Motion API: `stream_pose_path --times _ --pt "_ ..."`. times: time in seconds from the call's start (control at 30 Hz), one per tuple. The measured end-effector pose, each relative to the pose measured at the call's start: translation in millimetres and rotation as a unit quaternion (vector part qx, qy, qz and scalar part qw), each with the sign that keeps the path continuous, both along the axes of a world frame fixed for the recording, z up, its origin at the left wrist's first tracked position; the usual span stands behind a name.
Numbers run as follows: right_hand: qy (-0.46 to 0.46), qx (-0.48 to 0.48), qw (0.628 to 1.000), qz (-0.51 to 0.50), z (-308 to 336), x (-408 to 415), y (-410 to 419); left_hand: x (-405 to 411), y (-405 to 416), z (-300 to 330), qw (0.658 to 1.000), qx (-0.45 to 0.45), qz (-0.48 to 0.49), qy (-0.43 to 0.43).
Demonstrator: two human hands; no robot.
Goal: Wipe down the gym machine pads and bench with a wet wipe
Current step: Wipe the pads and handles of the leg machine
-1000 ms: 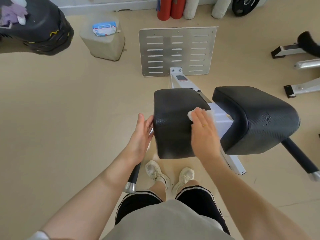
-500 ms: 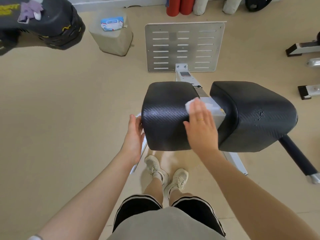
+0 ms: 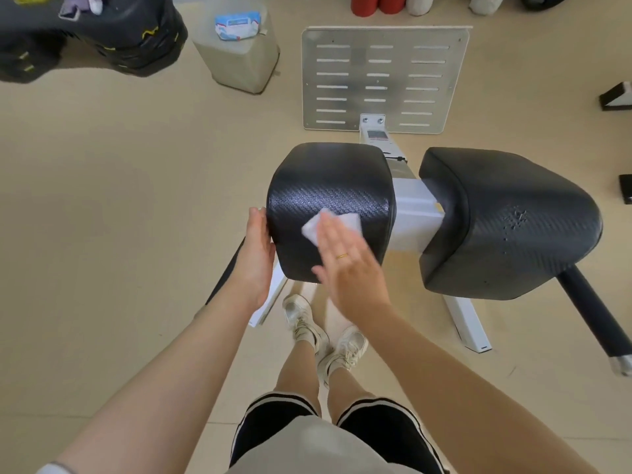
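Head view: right hand [image 3: 345,265], fingers straight and flat, presses a white wet wipe [image 3: 316,227] onto the near face of the left pad [image 3: 330,196]. Left hand [image 3: 256,254] lies open-palmed against that pad's left side. Both pads, including the right pad [image 3: 513,220], line up left to right.

The beige floor [image 3: 102,206] carries the white machine frame [image 3: 466,319] with its slotted metal plate [image 3: 386,80] lying flat. A pale block [image 3: 239,59] stands beside the plate, a wipes pack [image 3: 237,23] on top. Red rolls [image 3: 378,3] and pale rolls [image 3: 448,1] stand at the far edge. Two white shoes [image 3: 321,330] stand near the frame's foot.
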State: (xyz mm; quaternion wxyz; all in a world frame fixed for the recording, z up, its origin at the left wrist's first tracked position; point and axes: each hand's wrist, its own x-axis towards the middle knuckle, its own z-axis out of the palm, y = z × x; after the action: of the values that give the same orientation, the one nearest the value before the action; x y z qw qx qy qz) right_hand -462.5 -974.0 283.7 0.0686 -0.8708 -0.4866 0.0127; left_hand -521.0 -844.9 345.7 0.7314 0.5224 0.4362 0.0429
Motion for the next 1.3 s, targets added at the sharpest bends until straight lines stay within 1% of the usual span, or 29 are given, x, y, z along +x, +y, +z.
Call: stream_pose_path --times 0.13,0.2,0.27,0.33,0.4,0.47,0.53,0.6,0.63,0.7,0.77,0.83,0.87,0.97,1.0,1.07,1.17,1.23,1.3 --pt "-0.004 0.013 0.991 -0.133 10.8 28.5 -22.1 1.0 -2.4 2.2 1.0 -0.007 0.012 0.004" --pt "0.009 0.015 0.989 -0.147 12.8 26.2 -18.7 0.7 -1.7 1.3 1.0 -0.011 0.015 0.001" --pt "0.024 0.027 0.993 -0.11 8.8 12.8 -5.7 -1.7 -0.1 -0.9 1.0 -0.013 0.012 -0.006" --pt "0.043 0.05 0.997 -0.05 -1.5 -9.5 13.6 -5.4 4.3 -4.6 1.0 -0.025 0.004 -0.015" --pt "0.026 0.03 0.999 -0.007 -13.8 -35.0 34.8 -10.3 11.7 -8.1 0.998 -0.056 -0.003 -0.018" --pt "0.024 0.026 0.999 0.006 -25.0 -53.8 51.8 -14.7 20.6 -10.3 0.996 -0.083 -0.015 -0.01" --pt "0.023 0.022 0.999 0.014 -30.3 -58.3 58.3 -16.6 28.6 -12.1 0.996 -0.085 -0.029 -0.004" --pt "-0.021 0.019 0.999 0.02 -32.2 -48.5 50.7 -17.2 33.7 -13.7 0.996 -0.078 -0.033 -0.005" --pt "-0.029 0.039 0.999 0.001 -32.5 -41.7 42.5 -17.4 35.1 -14.1 0.996 -0.076 -0.036 -0.004" --pt "-0.024 0.079 0.992 -0.095 -30.7 -28.0 23.3 -17.4 36.9 -13.9 0.996 -0.071 -0.053 0.001" --pt "-0.042 0.082 0.977 -0.191 -27.2 -19.3 7.5 -17.8 37.3 -12.1 0.995 -0.067 -0.074 0.007" --pt "-0.045 0.085 0.966 -0.24 -26.3 -19.0 3.3 -19.8 37.2 -11.7 0.994 -0.072 -0.083 0.003" --pt "-0.034 0.097 0.959 -0.264 -27.0 -20.8 6.7 -21.3 37.6 -13.4 0.994 -0.077 -0.082 -0.003" --pt "0.018 0.182 0.927 -0.328 -28.1 -33.0 36.7 -26.4 41.0 -22.8 0.992 -0.099 -0.084 -0.005" --pt "0.027 0.204 0.925 -0.318 -31.5 -41.6 51.1 -28.5 42.5 -26.6 0.99 -0.112 -0.088 -0.003" --pt "0.039 0.228 0.937 -0.26 -43.6 -63.3 79.8 -33.2 46.6 -33.6 0.985 -0.138 -0.099 -0.01" --pt "0.0 0.258 0.943 -0.212 -63.6 -84.8 100.4 -36.2 54.4 -39.4 0.98 -0.129 -0.149 -0.019" --pt "-0.038 0.242 0.952 -0.183 -73.9 -80.7 88.2 -37.2 58.1 -41.8 0.98 -0.107 -0.165 -0.009" --pt "-0.072 0.201 0.956 -0.201 -78.9 -66.8 62.5 -37.5 57.7 -44.3 0.982 -0.089 -0.169 -0.003"
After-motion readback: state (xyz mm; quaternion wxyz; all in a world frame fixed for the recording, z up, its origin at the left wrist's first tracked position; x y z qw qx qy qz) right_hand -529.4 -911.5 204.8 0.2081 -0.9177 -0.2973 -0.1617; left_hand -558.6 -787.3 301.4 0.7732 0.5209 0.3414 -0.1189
